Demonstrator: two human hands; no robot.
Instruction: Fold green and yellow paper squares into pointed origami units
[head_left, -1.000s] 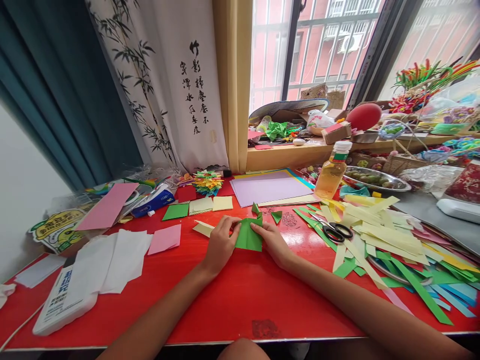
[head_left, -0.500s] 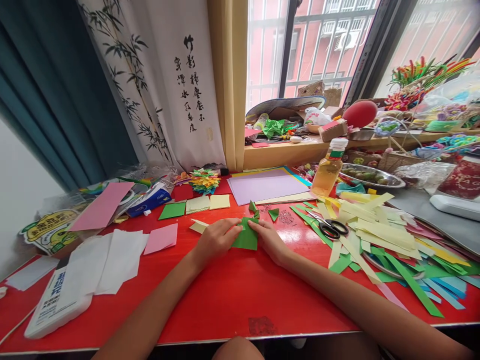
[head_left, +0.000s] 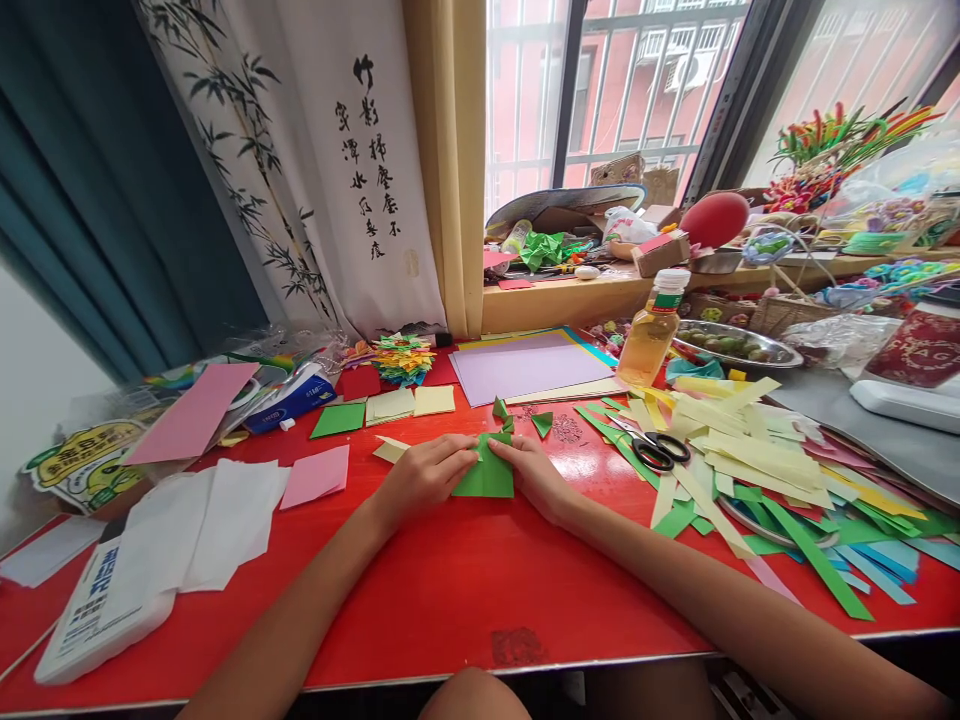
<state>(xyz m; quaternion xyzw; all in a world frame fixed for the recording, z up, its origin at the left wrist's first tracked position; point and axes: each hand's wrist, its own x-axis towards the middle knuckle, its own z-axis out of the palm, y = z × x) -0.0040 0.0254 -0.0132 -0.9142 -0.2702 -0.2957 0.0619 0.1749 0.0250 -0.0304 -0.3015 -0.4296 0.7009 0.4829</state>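
Between my two hands is a green square of paper (head_left: 486, 478), creased down its middle. My left hand (head_left: 427, 475) grips its left upper side with the fingers closed. On the right upper side, my right hand (head_left: 534, 475) pinches the same sheet between thumb and fingers. Just beyond the hands lie small folded green pieces (head_left: 541, 424). A cream paper piece (head_left: 388, 450) sticks out behind my left hand. Farther left are a stack of pink squares (head_left: 316, 475), a green square stack (head_left: 337, 419) and pale yellow squares (head_left: 433, 400).
Black-handled scissors (head_left: 660, 450) lie at the right beside a heap of paper strips (head_left: 765, 465). A bottle of amber liquid (head_left: 649, 335) stands behind them. Large lilac sheets (head_left: 525, 368) are at the back. A white tissue pack (head_left: 112, 610) lies on the red table (head_left: 420, 600).
The view has shifted slightly, so the surroundings sit a little further left. Both hands keep hold of the green paper, which now shows more of its crease and lies flatter.
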